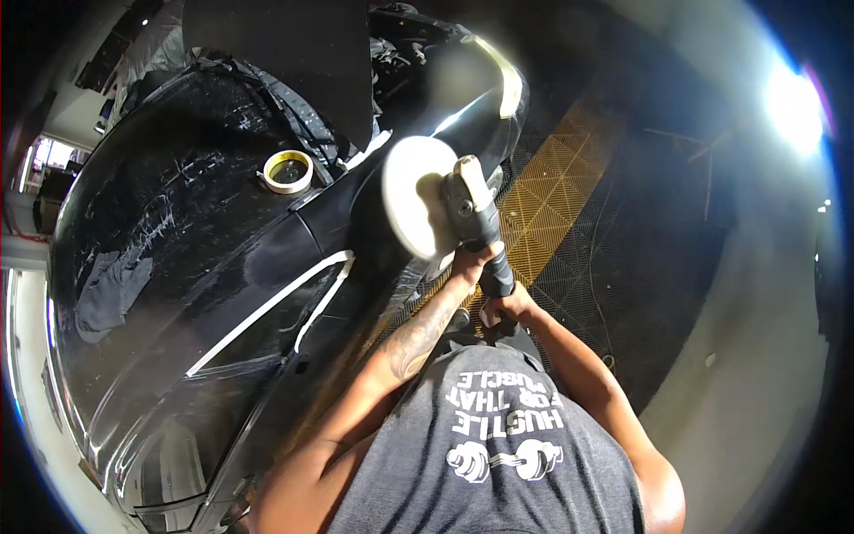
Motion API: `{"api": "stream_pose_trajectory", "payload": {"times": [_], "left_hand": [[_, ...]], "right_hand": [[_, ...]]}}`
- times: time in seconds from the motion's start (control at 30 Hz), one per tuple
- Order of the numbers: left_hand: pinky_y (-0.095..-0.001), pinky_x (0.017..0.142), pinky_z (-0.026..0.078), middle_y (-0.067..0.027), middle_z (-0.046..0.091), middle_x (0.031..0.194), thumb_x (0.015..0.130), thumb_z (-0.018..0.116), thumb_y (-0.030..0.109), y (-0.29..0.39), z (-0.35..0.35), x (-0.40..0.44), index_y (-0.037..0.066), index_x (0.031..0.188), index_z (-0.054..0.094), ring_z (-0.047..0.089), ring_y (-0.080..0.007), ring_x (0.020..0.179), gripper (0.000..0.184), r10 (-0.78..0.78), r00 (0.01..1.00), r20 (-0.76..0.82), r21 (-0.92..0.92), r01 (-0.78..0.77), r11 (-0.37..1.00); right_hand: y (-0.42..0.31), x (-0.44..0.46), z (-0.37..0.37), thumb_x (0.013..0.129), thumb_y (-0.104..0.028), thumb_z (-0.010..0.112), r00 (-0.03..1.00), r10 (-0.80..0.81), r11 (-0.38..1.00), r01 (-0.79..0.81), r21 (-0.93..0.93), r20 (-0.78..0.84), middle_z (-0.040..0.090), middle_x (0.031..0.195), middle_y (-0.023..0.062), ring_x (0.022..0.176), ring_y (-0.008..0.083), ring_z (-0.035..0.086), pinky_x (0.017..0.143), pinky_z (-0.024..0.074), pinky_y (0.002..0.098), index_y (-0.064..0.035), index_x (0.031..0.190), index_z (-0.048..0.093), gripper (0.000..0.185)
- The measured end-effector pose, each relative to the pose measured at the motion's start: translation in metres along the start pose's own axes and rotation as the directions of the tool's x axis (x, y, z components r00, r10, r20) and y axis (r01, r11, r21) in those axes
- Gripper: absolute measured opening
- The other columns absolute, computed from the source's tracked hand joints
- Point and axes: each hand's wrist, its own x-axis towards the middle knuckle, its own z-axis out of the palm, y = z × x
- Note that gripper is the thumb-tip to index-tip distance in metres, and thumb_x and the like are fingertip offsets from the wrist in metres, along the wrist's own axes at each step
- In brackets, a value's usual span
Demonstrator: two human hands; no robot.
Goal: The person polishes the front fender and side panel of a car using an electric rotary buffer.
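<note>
A polisher [471, 200] with a round white pad [414, 198] is in both my hands. The pad stands on edge along the side of the black car [374, 205], near its front wheel area; whether it touches the paint I cannot tell. My left hand [473, 265] is closed round the polisher's body just behind the head. Farther back, near my waist, my right hand [507, 307] grips the rear end of the handle. Parts of the fingers on both hands are hidden by the tool and by my wrists.
A roll of masking tape [287, 171] lies on the film-covered car. White tape strips [267, 307] edge the side mirror area. A dark panel [276, 62] covers the front. A bright lamp [794, 109] shines at right, above black and yellow floor tiles [556, 196].
</note>
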Motion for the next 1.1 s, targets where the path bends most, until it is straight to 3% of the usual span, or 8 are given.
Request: {"api": "stream_pose_trajectory", "payload": {"times": [0.27, 0.3, 0.37, 0.73, 0.87, 0.9, 1.03, 1.1], "left_hand": [[-0.0373, 0.085, 0.048, -0.0040, 0.064, 0.101, 0.067, 0.083, 0.038, -0.014, -0.043, -0.041, 0.005, 0.106, 0.065, 0.059, -0.0177, 0.092, 0.054, 0.080, 0.986, -0.144, 0.084, -0.068, 0.994], [-0.0373, 0.097, 0.045, -0.0070, 0.059, 0.117, 0.065, 0.085, 0.030, -0.018, -0.049, -0.050, 0.005, 0.121, 0.057, 0.056, -0.0192, 0.106, 0.068, 0.106, 0.985, -0.137, 0.008, -0.106, 0.994], [-0.0373, 0.095, 0.046, -0.0042, 0.058, 0.112, 0.067, 0.084, 0.028, -0.015, -0.054, -0.071, 0.005, 0.119, 0.056, 0.056, -0.0190, 0.103, 0.063, 0.156, 0.976, -0.153, -0.011, -0.159, 0.987], [-0.0392, 0.095, 0.044, -0.0036, 0.057, 0.114, 0.071, 0.079, 0.025, -0.043, -0.064, -0.097, 0.006, 0.122, 0.052, 0.055, -0.0198, 0.103, 0.061, 0.138, 0.967, -0.215, -0.085, -0.159, 0.984], [-0.0362, 0.088, 0.050, -0.0020, 0.062, 0.102, 0.070, 0.081, 0.022, -0.034, -0.031, -0.077, 0.007, 0.107, 0.063, 0.059, -0.0171, 0.093, 0.044, 0.167, 0.933, -0.317, -0.098, -0.207, 0.973], [-0.0361, 0.088, 0.050, -0.0003, 0.060, 0.102, 0.070, 0.082, 0.023, -0.029, -0.025, -0.070, 0.008, 0.110, 0.061, 0.059, -0.0162, 0.091, 0.047, 0.133, 0.956, -0.260, -0.150, -0.176, 0.973], [-0.0372, 0.087, 0.049, -0.0016, 0.061, 0.105, 0.069, 0.082, 0.028, -0.019, -0.009, -0.039, 0.005, 0.114, 0.060, 0.059, -0.0172, 0.095, 0.056, 0.012, 0.989, -0.147, -0.092, -0.025, 0.995], [-0.0373, 0.086, 0.049, -0.0020, 0.060, 0.102, 0.068, 0.082, 0.030, -0.021, 0.001, -0.017, 0.005, 0.111, 0.061, 0.059, -0.0176, 0.093, 0.054, 0.088, 0.983, -0.159, -0.074, -0.101, 0.992]], "right_hand": [[0.003, -0.012, 0.034, 0.062, -0.030, 0.077, 0.996, -0.069, 0.985, 0.076, -0.153, 0.051, 0.068, 0.075, 0.0089, 0.068, 0.0206, 0.065, 0.064, 0.0529, 0.0358, -0.0016, 0.085, 0.067, 0.038], [-0.029, -0.031, 0.034, 0.062, -0.030, 0.077, 0.994, -0.044, 0.972, 0.065, -0.225, 0.098, 0.068, 0.077, 0.0100, 0.070, 0.0214, 0.066, 0.065, 0.0531, 0.0362, -0.0015, 0.086, 0.067, 0.039], [-0.031, -0.034, 0.037, 0.060, -0.032, 0.080, 0.979, -0.006, 0.944, 0.073, -0.320, 0.204, 0.071, 0.082, 0.0144, 0.077, 0.0253, 0.069, 0.070, 0.0537, 0.0375, -0.0009, 0.089, 0.068, 0.045], [-0.007, -0.047, 0.040, 0.058, -0.026, 0.082, 0.947, -0.279, 0.940, 0.303, -0.154, 0.160, 0.071, 0.084, 0.0159, 0.078, 0.0230, 0.069, 0.073, 0.0536, 0.0357, 0.0030, 0.096, 0.069, 0.049], [-0.017, -0.046, 0.027, 0.058, -0.026, 0.080, 0.993, -0.105, 0.946, 0.116, -0.304, 0.052, 0.070, 0.083, 0.0216, 0.079, 0.0311, 0.071, 0.074, 0.0539, 0.0399, 0.0041, 0.094, 0.069, 0.049], [-0.021, -0.045, 0.022, 0.057, -0.024, 0.079, 0.999, -0.041, 0.952, 0.047, -0.302, 0.028, 0.070, 0.076, 0.0130, 0.070, 0.0223, 0.068, 0.068, 0.0537, 0.0366, 0.0033, 0.085, 0.068, 0.040], [0.006, -0.022, 0.007, 0.057, -0.023, 0.077, 0.994, 0.016, 0.941, -0.053, -0.334, -0.112, 0.068, 0.072, 0.0108, 0.064, 0.0208, 0.065, 0.063, 0.0527, 0.0369, -0.0003, 0.082, 0.068, 0.035], [-0.009, -0.020, -0.003, 0.057, -0.025, 0.077, 0.992, 0.059, 0.948, -0.091, -0.305, -0.112, 0.069, 0.074, 0.0147, 0.067, 0.0244, 0.067, 0.065, 0.0535, 0.0383, 0.0015, 0.082, 0.068, 0.038]]}}
